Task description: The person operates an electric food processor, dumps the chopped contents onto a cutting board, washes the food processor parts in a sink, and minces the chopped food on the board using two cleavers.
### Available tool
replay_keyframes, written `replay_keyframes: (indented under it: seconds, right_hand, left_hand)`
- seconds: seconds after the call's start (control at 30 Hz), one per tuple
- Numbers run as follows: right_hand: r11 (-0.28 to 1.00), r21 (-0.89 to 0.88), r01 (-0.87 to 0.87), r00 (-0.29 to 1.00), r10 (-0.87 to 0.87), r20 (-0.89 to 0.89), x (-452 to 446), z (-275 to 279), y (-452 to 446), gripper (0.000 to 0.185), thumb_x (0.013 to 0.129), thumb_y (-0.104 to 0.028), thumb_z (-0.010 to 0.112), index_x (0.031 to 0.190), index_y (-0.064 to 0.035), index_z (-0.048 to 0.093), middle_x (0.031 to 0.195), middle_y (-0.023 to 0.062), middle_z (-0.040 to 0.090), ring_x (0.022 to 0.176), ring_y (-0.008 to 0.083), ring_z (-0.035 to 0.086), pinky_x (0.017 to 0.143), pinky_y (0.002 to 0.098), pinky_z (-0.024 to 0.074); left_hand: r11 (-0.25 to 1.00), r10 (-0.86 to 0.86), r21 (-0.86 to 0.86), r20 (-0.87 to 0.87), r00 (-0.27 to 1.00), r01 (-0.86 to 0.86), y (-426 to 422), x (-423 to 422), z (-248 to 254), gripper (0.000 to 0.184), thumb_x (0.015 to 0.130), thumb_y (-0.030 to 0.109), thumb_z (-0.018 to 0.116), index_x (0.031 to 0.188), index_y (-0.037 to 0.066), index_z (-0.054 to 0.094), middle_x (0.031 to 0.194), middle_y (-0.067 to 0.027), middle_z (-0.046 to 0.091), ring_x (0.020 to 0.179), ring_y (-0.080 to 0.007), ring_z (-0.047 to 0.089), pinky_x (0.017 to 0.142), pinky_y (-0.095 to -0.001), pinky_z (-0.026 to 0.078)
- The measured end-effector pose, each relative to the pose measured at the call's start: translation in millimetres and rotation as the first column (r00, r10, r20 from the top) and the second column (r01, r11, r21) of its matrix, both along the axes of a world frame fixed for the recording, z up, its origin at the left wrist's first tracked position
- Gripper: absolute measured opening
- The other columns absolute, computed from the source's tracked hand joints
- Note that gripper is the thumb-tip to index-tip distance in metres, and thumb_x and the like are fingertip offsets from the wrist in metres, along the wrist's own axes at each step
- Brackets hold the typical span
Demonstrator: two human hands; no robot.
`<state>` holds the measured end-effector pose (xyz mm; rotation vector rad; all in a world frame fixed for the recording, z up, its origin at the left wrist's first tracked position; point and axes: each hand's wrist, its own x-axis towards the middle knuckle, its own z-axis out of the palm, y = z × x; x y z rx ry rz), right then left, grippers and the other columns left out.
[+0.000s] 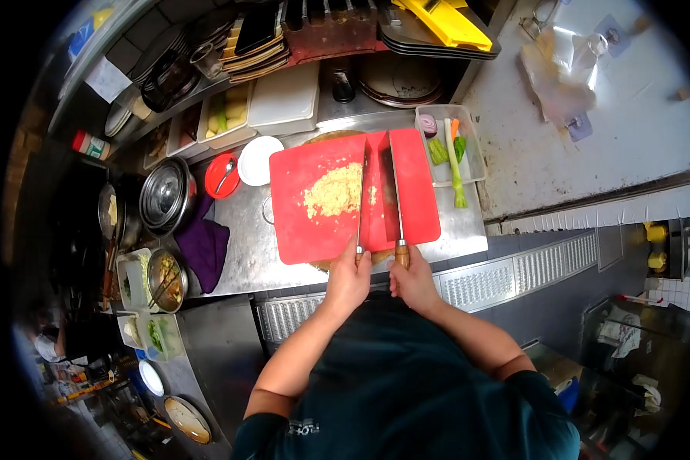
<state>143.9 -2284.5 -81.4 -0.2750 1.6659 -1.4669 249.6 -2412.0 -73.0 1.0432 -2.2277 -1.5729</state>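
A red cutting board [418, 176] lies on the steel counter, with a heap of finely chopped pale yellow food [332, 192] on its middle. My left hand [349, 282] is closed around the handle of a cleaver [363, 180], whose blade stands edge-down at the right side of the heap. In my right hand [415, 282] is the wooden handle of a second cleaver [392, 184]. Its blade runs nearly parallel to the first, a little to the right. A few crumbs lie between the two blades.
Right of the board stands a clear tub [475, 153] of vegetables. To the left are a white round lid [259, 159], a red bowl [221, 175] with a spoon, stacked metal bowls [163, 195] and a purple cloth [204, 249]. Plates [254, 70] and a yellow slicer [448, 27] sit on the shelf above.
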Motion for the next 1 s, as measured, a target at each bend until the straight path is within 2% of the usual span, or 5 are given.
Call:
replay_keyframes:
  seconds: [0.5, 0.6, 0.7, 0.8, 1.0]
  right_hand:
    - [1.000, 0.014, -0.007, 1.000, 0.008, -0.015, -5, -17, -1, 0.025, 0.101, -0.018, 0.060, 0.114, 0.0003, 0.049, 0.069, 0.0063, 0.059, 0.052, 0.0137, 0.059, 0.045, 0.0301, 0.0493]
    - [0.999, -0.014, 0.033, 0.994, -0.031, 0.101, -7, -19, -4, 0.026, 0.102, -0.023, 0.061, 0.109, -0.0005, 0.051, 0.069, 0.0058, 0.058, 0.051, 0.0137, 0.058, 0.044, 0.0299, 0.0492]
    - [0.999, -0.013, 0.038, 0.987, -0.035, 0.156, -12, -22, -5, 0.026, 0.103, -0.026, 0.060, 0.102, -0.0016, 0.052, 0.069, 0.0053, 0.058, 0.049, 0.0136, 0.057, 0.044, 0.0297, 0.0484]
    - [0.997, -0.029, 0.073, 0.991, -0.069, 0.112, -12, -22, -4, 0.024, 0.103, -0.025, 0.058, 0.099, -0.0024, 0.052, 0.069, 0.0050, 0.058, 0.048, 0.0134, 0.056, 0.043, 0.0296, 0.0471]
    - [0.986, 0.003, 0.168, 0.985, -0.168, 0.047, -2, -15, 9, 0.020, 0.104, -0.022, 0.056, 0.100, -0.0027, 0.051, 0.065, 0.0038, 0.055, 0.049, 0.0125, 0.055, 0.042, 0.0287, 0.0452]
  left_hand:
    - [0.997, -0.032, -0.064, -0.007, 0.999, 0.032, 4, -7, -13, 0.048, 0.095, 0.003, 0.059, 0.142, 0.000, 0.049, 0.082, -0.0251, 0.066, 0.071, -0.0349, 0.067, 0.068, -0.0440, 0.053]
    - [0.991, -0.025, -0.134, -0.047, 0.999, 0.019, 5, -9, -19, 0.042, 0.101, 0.008, 0.056, 0.142, 0.001, 0.051, 0.071, -0.0119, 0.062, 0.057, -0.0164, 0.058, 0.056, -0.0332, 0.048]
    - [0.947, -0.038, 0.320, 0.211, 0.977, -0.032, -2, -16, 21, 0.044, 0.100, 0.010, 0.056, 0.143, 0.003, 0.049, 0.079, -0.0218, 0.065, 0.069, -0.0322, 0.066, 0.070, -0.0433, 0.052]
    - [0.999, -0.028, 0.037, 0.025, 0.999, 0.027, 0, -11, -9, 0.040, 0.103, 0.013, 0.054, 0.142, 0.005, 0.051, 0.078, -0.0174, 0.065, 0.064, -0.0240, 0.066, 0.060, -0.0395, 0.052]
    - [0.858, 0.034, 0.513, -0.041, 0.999, -0.008, 6, -14, -13, 0.034, 0.105, 0.018, 0.053, 0.137, 0.007, 0.057, 0.072, -0.0061, 0.059, 0.052, -0.0098, 0.057, 0.041, -0.0282, 0.045]
